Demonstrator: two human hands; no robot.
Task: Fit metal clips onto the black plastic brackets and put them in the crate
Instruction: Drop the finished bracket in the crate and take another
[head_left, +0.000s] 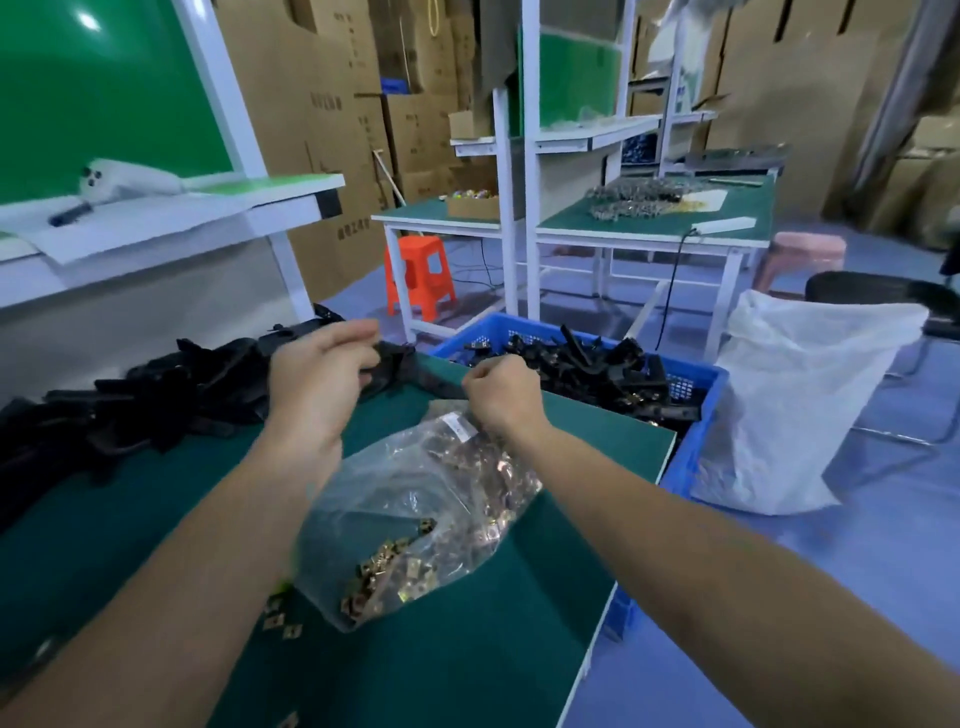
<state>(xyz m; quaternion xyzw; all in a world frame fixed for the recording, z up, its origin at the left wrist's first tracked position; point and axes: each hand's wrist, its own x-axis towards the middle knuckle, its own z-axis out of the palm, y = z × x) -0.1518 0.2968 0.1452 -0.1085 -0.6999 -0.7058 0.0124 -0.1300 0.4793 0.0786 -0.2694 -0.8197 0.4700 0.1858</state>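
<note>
The left hand (322, 384) pinches a black bracket (387, 364) at mid-frame, pointing rightward at the right hand (501, 395), a closed fist, contents hidden. The crate (696, 379) sits just right, nearer that hand.

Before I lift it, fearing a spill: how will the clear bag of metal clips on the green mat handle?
Probably floppy: the clear bag is thin, crumpled film. Likely heavy for its size, being packed with metal clips. Its mouth looks open, with loose clips on the mat, so it may spill.
</note>
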